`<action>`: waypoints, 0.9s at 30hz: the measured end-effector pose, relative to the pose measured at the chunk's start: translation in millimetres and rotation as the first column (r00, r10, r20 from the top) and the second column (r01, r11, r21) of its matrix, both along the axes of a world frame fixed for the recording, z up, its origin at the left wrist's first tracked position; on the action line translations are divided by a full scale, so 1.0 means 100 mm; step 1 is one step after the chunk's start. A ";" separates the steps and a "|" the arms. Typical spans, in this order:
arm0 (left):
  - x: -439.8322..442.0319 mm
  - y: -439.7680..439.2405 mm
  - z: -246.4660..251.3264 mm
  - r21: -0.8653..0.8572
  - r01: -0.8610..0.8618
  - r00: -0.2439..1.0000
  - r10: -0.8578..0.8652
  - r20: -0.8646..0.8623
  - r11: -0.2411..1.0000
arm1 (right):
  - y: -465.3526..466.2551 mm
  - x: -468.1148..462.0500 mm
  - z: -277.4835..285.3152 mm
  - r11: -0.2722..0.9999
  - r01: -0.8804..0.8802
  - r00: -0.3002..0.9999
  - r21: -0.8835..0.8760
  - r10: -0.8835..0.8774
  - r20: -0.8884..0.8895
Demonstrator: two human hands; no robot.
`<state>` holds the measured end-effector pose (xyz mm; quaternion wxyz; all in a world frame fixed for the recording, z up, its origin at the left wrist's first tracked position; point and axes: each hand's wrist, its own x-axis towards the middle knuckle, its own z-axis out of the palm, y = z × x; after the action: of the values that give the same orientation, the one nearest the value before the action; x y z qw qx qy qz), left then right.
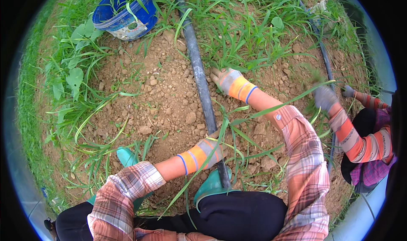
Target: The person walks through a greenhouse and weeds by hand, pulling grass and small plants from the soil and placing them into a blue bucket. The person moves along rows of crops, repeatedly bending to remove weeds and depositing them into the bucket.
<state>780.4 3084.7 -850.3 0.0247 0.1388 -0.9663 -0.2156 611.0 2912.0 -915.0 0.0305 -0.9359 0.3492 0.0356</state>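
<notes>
My left hand [210,152], in a grey and orange knit glove, is closed around several long green grass blades [222,129] over a black irrigation pipe [203,91]. The blades spread out both ways from it. My right hand [230,82], gloved alike, reaches down to the soil just right of the pipe. Its fingers are at the foot of a standing grass clump [235,54]; whether they grip any stems cannot be made out.
A blue plastic bucket [127,19] with grass in it stands at the upper left. Cloddy soil [165,91] and pulled grass [95,167] lie around my green boots [213,183]. At right, a co-worker's gloved hand [326,97] is near a second pipe [327,62].
</notes>
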 end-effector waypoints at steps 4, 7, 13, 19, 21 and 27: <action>0.00 0.01 -0.03 0.013 -0.004 1.000 0.004 0.031 1.000 | -0.02 0.24 0.07 0.988 -0.134 0.951 -0.075 0.107 -0.289; 0.01 0.04 -0.06 0.017 -0.019 1.000 0.019 0.022 1.000 | -0.06 0.39 0.09 0.980 0.086 0.904 0.177 -0.002 -0.428; 0.01 0.07 -0.10 0.071 -0.038 0.995 0.032 0.090 0.997 | -0.11 0.31 0.05 0.987 -0.011 0.926 0.162 0.071 -0.371; 0.06 0.04 0.00 0.096 -0.042 0.999 0.040 0.022 0.995 | 0.09 0.19 0.20 0.964 0.242 0.961 0.110 -0.223 -0.164; 0.08 0.00 0.01 0.089 -0.071 0.996 0.076 -0.052 0.994 | 0.15 0.15 0.21 0.929 0.328 0.944 0.172 -0.314 -0.103; 0.07 0.00 -0.05 0.060 -0.175 0.983 0.178 -0.046 0.983 | 0.24 0.08 0.08 0.882 0.429 0.903 0.196 -0.420 -0.085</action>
<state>787.3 3084.2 -855.2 0.0643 0.2190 -0.9428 -0.2431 619.0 2936.3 -906.6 0.1293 -0.8272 0.5404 0.0835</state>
